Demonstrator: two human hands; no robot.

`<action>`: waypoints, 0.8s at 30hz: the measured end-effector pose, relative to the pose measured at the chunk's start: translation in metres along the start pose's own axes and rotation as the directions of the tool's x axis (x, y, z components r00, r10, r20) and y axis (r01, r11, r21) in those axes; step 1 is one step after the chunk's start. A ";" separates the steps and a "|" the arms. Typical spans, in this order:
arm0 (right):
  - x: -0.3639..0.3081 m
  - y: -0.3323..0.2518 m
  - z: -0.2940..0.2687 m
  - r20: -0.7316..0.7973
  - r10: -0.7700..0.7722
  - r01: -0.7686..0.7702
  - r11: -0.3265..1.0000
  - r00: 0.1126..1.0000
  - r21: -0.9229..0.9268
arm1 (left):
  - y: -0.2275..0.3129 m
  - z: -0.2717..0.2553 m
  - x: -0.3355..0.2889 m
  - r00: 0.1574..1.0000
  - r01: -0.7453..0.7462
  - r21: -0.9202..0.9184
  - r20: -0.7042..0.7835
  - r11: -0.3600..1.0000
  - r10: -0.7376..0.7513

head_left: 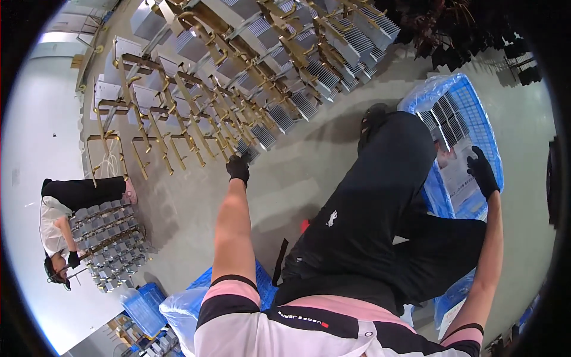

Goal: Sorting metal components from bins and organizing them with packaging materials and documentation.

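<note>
My left hand [238,169], in a black glove, is raised to the lower end of a rack [196,89] of brass-coloured hooked bars. Its fingers are closed at a small grey finned metal piece [248,150] there, partly hidden by the glove. My right hand [483,171], also gloved in black, hovers over the right side of a blue crate [476,107] lined with clear plastic. Its fingers are bent and apart, with nothing visible between them. Beside it, dark finned metal pieces [443,122] lie in the crate above a white printed sheet [461,178].
Many finned metal blocks [324,77] hang on the rack ahead. At far left a co-worker [56,220] handles another loaded rack [113,244]. More blue crates [146,309] stand at lower left. Dark hanging parts [458,30] fill the upper right. My bent legs [375,196] lie between rack and crate.
</note>
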State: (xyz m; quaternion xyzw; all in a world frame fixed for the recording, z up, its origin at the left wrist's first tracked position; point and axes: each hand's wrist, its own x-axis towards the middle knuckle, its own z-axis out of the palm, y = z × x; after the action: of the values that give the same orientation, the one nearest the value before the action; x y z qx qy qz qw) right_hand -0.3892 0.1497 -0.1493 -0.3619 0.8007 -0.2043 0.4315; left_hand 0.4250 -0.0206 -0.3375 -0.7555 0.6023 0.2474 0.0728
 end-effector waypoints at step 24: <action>-0.006 0.005 0.002 -0.055 -0.006 -0.001 0.991 0.998 -0.131 | 0.026 0.048 -0.008 0.844 0.058 -0.971 -0.076 0.231 -0.531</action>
State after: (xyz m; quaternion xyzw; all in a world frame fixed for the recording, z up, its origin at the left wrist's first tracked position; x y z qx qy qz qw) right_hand -0.3873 0.1575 -0.1500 -0.3847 0.8235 -0.1616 0.3843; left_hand 0.3855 -0.0006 -0.3707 -0.7825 0.1791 0.3764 -0.4626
